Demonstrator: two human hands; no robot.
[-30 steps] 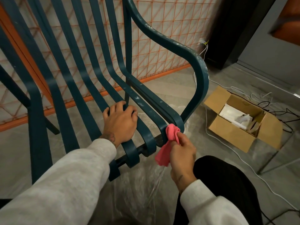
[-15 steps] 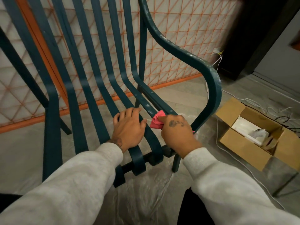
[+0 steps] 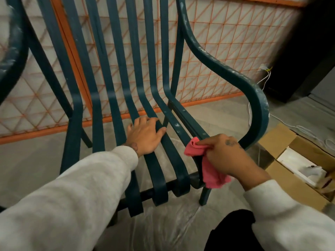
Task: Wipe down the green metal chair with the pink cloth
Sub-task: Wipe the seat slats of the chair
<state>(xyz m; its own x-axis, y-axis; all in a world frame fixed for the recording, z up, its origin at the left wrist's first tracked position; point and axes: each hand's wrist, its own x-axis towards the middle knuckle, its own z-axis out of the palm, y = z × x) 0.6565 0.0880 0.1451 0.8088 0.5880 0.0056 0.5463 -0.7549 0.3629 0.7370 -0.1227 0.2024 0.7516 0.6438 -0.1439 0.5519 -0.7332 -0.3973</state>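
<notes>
Left hand: the left hand [image 3: 145,134] lies palm down at the centre of the frame, fingers straight and slightly spread, resting on the seat slats of the green metal chair [image 3: 116,69]; it holds nothing.
Right hand: the right hand [image 3: 226,156], right of centre, has its fingers curled round the pink cloth [image 3: 212,173], back of the hand up.
Pink cloth: bunched against the rightmost seat rail, just beside the foot of the curved armrest; its loose end hangs below the hand.
Sleeves: both forearms in light grey sleeves reach in from the lower edge.
Cardboard box [image 3: 282,142]: open on the floor at lower right, flaps spread; white items inside, too blurred to identify.
</notes>
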